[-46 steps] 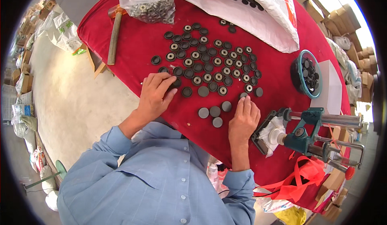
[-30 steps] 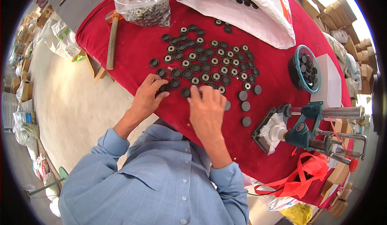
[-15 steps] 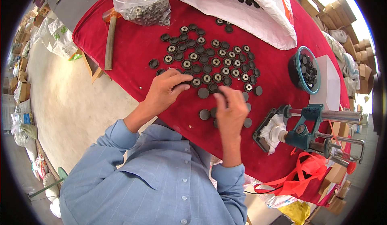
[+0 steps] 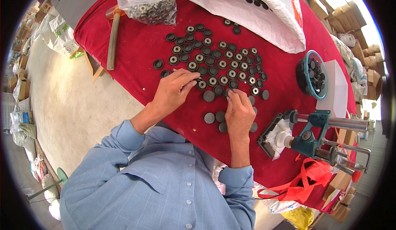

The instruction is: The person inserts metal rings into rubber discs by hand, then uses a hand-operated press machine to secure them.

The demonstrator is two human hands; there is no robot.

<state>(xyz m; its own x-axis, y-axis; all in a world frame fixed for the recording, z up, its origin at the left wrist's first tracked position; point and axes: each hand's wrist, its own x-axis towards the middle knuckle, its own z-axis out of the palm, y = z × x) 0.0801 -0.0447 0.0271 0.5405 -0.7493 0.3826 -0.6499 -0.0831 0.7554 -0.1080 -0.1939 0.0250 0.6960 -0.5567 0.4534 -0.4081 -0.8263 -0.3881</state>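
Note:
Many black round caps (image 4: 213, 70) lie spread on the red cloth, several with a silver metal bearing (image 4: 223, 80) seated inside. At the left of the near rows, my left hand (image 4: 174, 90) has its thumb and forefinger pinched together over the caps; what lies between the fingertips is too small to make out. My right hand (image 4: 240, 111) pinches a black cap (image 4: 227, 92) at the near edge of the group. Beside and partly behind that hand, several caps lie with smooth flat faces up, such as a dark disc (image 4: 209, 117).
A clear bag of bearings (image 4: 153, 10) and a hammer (image 4: 113, 42) lie at the far left. A white sack (image 4: 255, 23) with black caps is at the back. To the right are a blue-rimmed tub (image 4: 306, 61), a white box (image 4: 336, 85) and a green hand press (image 4: 315, 133).
My right hand has drawn its fingertips in and set the black cap down among the near caps. My left hand has shifted slightly right and up. The view has moved a little.

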